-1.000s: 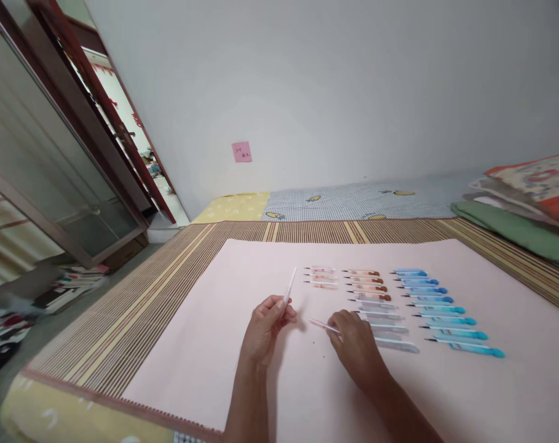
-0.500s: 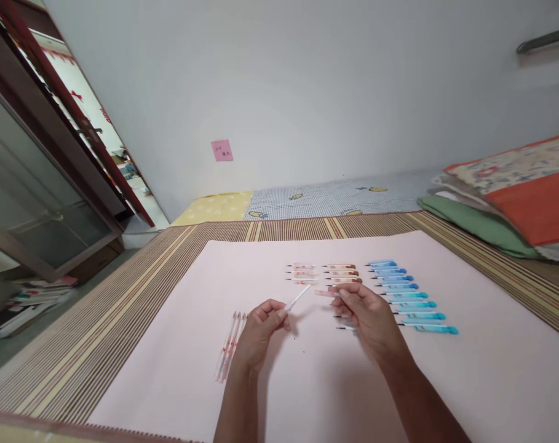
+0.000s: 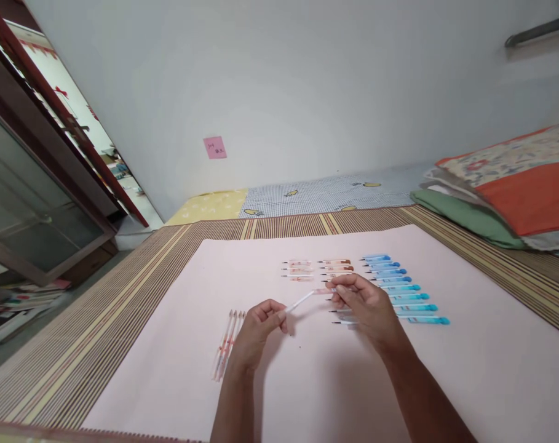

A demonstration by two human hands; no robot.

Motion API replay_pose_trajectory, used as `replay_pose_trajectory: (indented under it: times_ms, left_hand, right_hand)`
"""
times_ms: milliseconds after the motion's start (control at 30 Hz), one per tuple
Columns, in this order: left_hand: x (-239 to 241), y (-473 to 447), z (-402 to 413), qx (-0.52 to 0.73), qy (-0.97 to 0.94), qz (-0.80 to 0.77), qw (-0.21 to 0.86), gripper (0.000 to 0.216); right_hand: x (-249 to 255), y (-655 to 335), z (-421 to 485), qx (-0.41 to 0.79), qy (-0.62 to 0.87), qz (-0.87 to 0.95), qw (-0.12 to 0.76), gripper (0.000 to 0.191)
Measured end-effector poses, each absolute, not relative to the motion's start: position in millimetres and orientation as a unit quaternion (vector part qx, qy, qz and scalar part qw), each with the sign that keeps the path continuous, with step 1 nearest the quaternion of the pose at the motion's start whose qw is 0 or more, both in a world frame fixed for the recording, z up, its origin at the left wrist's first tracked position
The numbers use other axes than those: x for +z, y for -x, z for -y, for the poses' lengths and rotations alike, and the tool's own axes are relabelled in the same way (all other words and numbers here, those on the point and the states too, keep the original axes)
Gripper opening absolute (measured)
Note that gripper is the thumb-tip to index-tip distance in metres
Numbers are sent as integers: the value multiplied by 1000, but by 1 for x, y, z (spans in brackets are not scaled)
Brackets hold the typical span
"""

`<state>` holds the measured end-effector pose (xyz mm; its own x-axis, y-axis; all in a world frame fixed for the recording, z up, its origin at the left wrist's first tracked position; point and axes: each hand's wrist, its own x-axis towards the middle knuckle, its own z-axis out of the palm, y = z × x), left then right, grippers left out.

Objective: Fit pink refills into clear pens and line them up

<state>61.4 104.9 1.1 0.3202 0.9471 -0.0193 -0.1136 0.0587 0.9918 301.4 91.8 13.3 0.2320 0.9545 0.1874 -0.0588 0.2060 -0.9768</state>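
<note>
My left hand point(image 3: 264, 326) pinches a slim white pen point(image 3: 300, 301) that slants up to the right. In the fingers of my right hand point(image 3: 360, 304) is a small translucent pink pen part point(image 3: 320, 291), which looks like a cap. The pen's far end meets this part, or is very close to it; I cannot tell whether it is inside. Beside my left wrist lie several white-and-pink pens point(image 3: 227, 344), partly hidden. Beyond my hands are short rows of pink pens point(image 3: 298, 271) and brown pens point(image 3: 337, 263). A column of blue pens point(image 3: 411, 297) runs past my right hand.
Everything lies on a large pale pink sheet point(image 3: 168, 344) over a striped mat point(image 3: 99, 320). Folded bedding point(image 3: 500, 197) is piled at the right. A pink note point(image 3: 214, 147) is stuck on the wall behind. A glass-paned door point(image 3: 34, 197) stands at the left.
The pen and the pink part have come together from a small gap. My right hand has shifted slightly left and up, and the whole view has moved a little.
</note>
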Motion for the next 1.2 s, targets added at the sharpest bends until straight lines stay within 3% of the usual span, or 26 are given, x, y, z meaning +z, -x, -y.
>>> replay_pose_trajectory:
  times_ms: [267,467,667,800,1067,1200]
  left_hand:
    - [7,-63,-103,407,-552,-394,611,17]
    - [6,-65,-101,411,-547,-354,638,23]
    - [4,-69,-99,401,-535,-325,669,29]
    - [1,-70,-100,420,-535,-322,659,27]
    - [7,-80,-97,475,-524,-347,616,30]
    - [6,-82,-99,485,-523,-349,607,23]
  right_hand:
    - [31,-298,-78,384,502,559,537,27]
    - [21,-285,-81,470,444,516,561,36]
    - [13,-269,-83,537,378,486,576,29]
    - [8,-261,-85,537,387,492,566,32]
    - [-6,-247,-91,455,451,432,635,38]
    - [-8,-250,-89,526,385,464,600,39]
